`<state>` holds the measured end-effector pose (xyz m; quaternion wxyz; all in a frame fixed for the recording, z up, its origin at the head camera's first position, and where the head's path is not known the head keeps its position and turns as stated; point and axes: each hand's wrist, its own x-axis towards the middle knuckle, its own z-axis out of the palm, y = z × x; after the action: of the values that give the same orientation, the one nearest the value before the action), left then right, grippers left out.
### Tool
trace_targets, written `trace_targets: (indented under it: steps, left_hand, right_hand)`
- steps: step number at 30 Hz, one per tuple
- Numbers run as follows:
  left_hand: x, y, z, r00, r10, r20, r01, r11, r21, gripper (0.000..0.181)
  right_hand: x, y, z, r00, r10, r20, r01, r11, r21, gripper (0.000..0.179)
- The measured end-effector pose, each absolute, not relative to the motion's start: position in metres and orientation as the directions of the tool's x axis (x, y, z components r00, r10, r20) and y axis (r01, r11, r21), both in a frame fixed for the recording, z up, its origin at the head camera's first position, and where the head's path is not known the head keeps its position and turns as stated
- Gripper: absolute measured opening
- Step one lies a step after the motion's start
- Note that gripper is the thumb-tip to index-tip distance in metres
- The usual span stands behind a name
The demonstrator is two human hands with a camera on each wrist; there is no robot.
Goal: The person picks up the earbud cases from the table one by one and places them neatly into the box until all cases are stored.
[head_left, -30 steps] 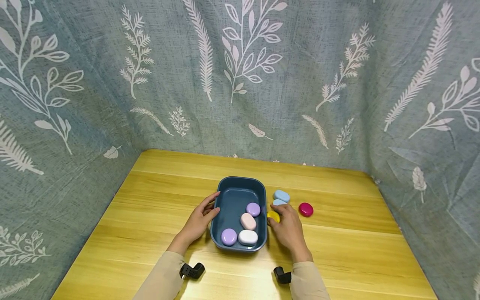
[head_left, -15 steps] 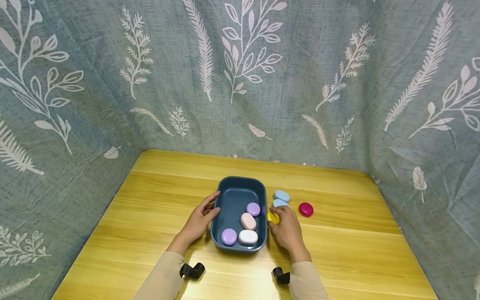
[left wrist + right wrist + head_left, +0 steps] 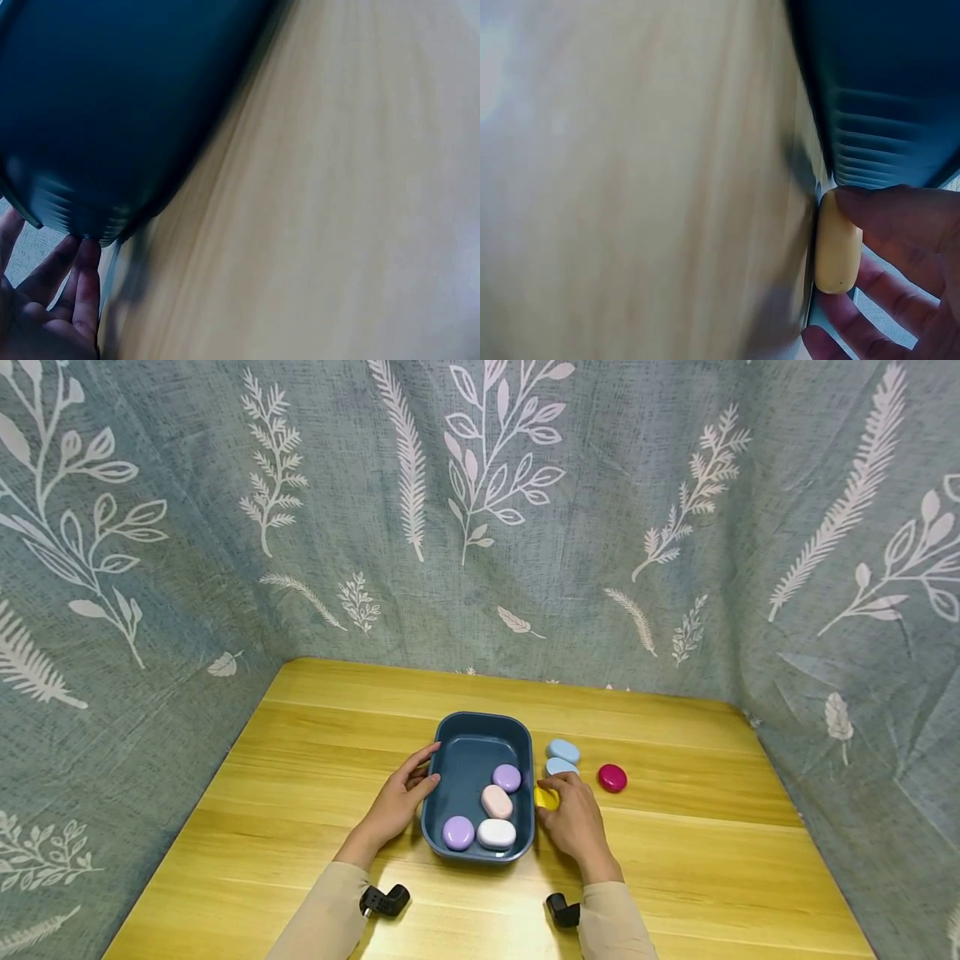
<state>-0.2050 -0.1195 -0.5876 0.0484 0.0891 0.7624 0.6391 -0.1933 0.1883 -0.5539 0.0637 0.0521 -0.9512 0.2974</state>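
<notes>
Four rounded pieces [image 3: 497, 802] sit in the navy tray [image 3: 461, 768], toward its near end and right side, while the yellow piece [image 3: 547, 797] is outside, just beside the right wall. The right hand [image 3: 577, 818] pinches it between thumb and fingers; the left hand [image 3: 395, 802] rests relaxed fingers against the opposite wall. Whether the yellow piece touches the table [image 3: 337, 735] or is slightly raised is hard to tell in the dim right wrist view. Its surface looks smooth, so a level, even pinch would likely suit it best, with the left hand steadying the tray without pushing. The edge to mind is the tray's rim, close beside the right hand. Two light-blue pieces [image 3: 563, 752] crowd that hand's far side and a magenta piece [image 3: 612, 778] lies apart to its right; easier room seems upward or toward the table's near side.
</notes>
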Motion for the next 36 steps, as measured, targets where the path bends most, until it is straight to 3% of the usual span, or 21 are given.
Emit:
trace_targets:
  steps: [13,36]
  left_hand:
    - [-0.2048,-0.1192,-0.5876,-0.979,0.198,0.042,0.077,0.169,0.983,0.055]
    - [-0.2047,-0.1195,-0.5874,-0.981,0.191,0.043,0.075,0.165,0.983,0.052]
  right_hand:
    - [-0.1914,0.1891,-0.5543,-0.992,-0.062,0.106,-0.111,0.82,-0.561,0.04]
    - [-0.1909,0.1916,-0.5457,-0.989,-0.067,0.132,-0.131,0.814,-0.566,0.043]
